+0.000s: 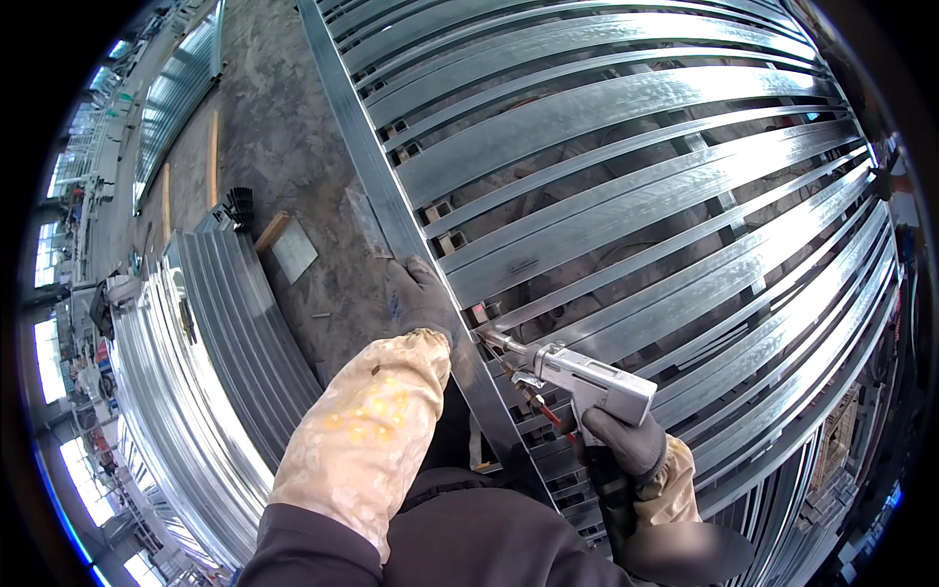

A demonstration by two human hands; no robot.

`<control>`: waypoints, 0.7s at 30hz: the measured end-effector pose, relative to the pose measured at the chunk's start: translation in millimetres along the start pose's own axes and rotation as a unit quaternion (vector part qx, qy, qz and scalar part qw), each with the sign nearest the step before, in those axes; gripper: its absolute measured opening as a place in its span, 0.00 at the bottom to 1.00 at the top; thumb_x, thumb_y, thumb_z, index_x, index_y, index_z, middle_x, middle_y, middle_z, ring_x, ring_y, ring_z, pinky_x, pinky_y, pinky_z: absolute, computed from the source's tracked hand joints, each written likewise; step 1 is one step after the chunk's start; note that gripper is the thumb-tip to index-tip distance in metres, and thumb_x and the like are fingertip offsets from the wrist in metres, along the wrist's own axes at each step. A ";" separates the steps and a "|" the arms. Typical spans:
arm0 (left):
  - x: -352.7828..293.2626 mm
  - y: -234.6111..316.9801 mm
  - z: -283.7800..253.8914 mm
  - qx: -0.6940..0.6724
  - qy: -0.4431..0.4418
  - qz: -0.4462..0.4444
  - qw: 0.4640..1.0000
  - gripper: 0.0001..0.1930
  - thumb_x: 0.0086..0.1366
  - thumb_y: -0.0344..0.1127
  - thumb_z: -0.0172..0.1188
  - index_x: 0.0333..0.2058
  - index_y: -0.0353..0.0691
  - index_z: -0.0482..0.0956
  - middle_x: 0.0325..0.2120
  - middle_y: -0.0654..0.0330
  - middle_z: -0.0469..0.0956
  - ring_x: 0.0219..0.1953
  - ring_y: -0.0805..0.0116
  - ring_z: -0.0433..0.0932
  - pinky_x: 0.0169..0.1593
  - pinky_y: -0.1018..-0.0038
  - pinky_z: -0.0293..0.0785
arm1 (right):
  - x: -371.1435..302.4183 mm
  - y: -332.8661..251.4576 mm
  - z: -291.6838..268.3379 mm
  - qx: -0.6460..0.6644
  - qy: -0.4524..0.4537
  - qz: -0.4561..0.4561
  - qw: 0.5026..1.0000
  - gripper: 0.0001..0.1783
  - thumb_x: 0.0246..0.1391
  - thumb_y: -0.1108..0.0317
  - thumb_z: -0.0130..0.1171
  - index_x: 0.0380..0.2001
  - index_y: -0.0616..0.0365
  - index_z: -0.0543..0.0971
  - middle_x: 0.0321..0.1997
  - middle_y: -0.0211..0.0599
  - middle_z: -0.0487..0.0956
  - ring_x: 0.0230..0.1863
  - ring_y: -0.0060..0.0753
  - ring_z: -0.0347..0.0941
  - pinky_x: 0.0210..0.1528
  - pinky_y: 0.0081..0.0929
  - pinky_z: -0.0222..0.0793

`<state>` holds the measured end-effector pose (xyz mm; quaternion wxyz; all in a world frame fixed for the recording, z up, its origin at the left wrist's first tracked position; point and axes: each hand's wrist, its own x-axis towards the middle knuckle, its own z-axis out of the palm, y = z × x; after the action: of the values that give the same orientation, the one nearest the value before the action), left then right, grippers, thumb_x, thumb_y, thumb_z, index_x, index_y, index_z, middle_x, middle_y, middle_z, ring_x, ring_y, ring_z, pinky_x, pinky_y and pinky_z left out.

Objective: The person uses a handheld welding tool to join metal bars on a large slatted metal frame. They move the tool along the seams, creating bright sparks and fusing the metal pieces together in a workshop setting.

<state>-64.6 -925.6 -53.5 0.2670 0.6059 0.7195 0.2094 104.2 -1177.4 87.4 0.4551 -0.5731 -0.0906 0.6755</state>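
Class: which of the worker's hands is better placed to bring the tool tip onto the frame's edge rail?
Right, probably. The right hand already holds the handheld welding gun, its nozzle pointing at the edge rail. The left hand rests gloved on that rail, steadying it.

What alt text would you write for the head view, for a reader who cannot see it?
A gloved right hand holds a silver welding gun, its tip at a long steel frame of parallel bars. The gloved left hand rests on the frame's edge rail.
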 end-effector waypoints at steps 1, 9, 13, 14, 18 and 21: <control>1.3 -4.2 2.0 0.005 0.021 0.015 1.000 0.22 0.75 0.46 0.43 0.51 0.28 0.69 0.44 0.33 0.77 0.49 0.34 0.75 0.50 0.50 0.71 | 0.5 0.9 0.4 0.004 0.000 0.009 1.000 0.22 0.61 0.68 0.58 0.57 0.64 0.74 0.38 0.34 0.83 0.37 0.22 0.78 0.40 0.22 0.73; -0.6 -6.2 4.7 0.014 0.062 0.044 0.997 0.22 0.75 0.45 0.43 0.51 0.28 0.69 0.45 0.33 0.77 0.49 0.33 0.76 0.49 0.50 0.72 | 3.0 3.4 -1.3 0.008 -0.011 0.015 1.000 0.20 0.61 0.68 0.57 0.55 0.64 0.75 0.36 0.33 0.82 0.36 0.23 0.78 0.39 0.23 0.73; -3.1 -3.4 4.4 0.015 0.058 0.037 0.998 0.23 0.75 0.46 0.42 0.53 0.28 0.68 0.46 0.32 0.76 0.49 0.33 0.75 0.50 0.50 0.72 | 4.1 6.7 -5.5 -0.007 -0.020 0.017 1.000 0.20 0.62 0.67 0.57 0.54 0.64 0.75 0.36 0.34 0.82 0.35 0.23 0.78 0.39 0.23 0.73; -1.0 -8.2 6.9 0.017 0.066 0.042 0.997 0.23 0.76 0.46 0.42 0.53 0.28 0.68 0.46 0.32 0.76 0.50 0.33 0.75 0.51 0.50 0.72 | 4.2 7.6 -5.7 -0.007 -0.021 0.018 1.000 0.20 0.62 0.67 0.57 0.54 0.64 0.75 0.36 0.34 0.82 0.35 0.23 0.78 0.38 0.23 0.73; -1.2 -7.2 5.6 0.013 0.016 -0.001 1.000 0.25 0.76 0.47 0.41 0.55 0.28 0.67 0.48 0.31 0.75 0.51 0.34 0.75 0.52 0.51 0.72 | 5.0 5.7 -5.1 0.010 -0.033 0.007 0.999 0.20 0.62 0.67 0.56 0.54 0.64 0.75 0.35 0.34 0.82 0.35 0.24 0.78 0.38 0.23 0.73; -5.2 0.6 2.2 0.010 0.020 0.012 1.000 0.25 0.76 0.48 0.40 0.56 0.30 0.67 0.48 0.31 0.75 0.52 0.34 0.75 0.53 0.52 0.72 | 5.0 8.9 -4.8 0.019 -0.023 -0.001 1.000 0.20 0.61 0.68 0.56 0.55 0.64 0.74 0.35 0.34 0.82 0.35 0.24 0.77 0.38 0.24 0.73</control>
<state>-62.1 -930.6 -54.1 0.2442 0.6130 0.7192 0.2177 104.1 -1180.8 76.7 0.4647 -0.5485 -0.0883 0.6895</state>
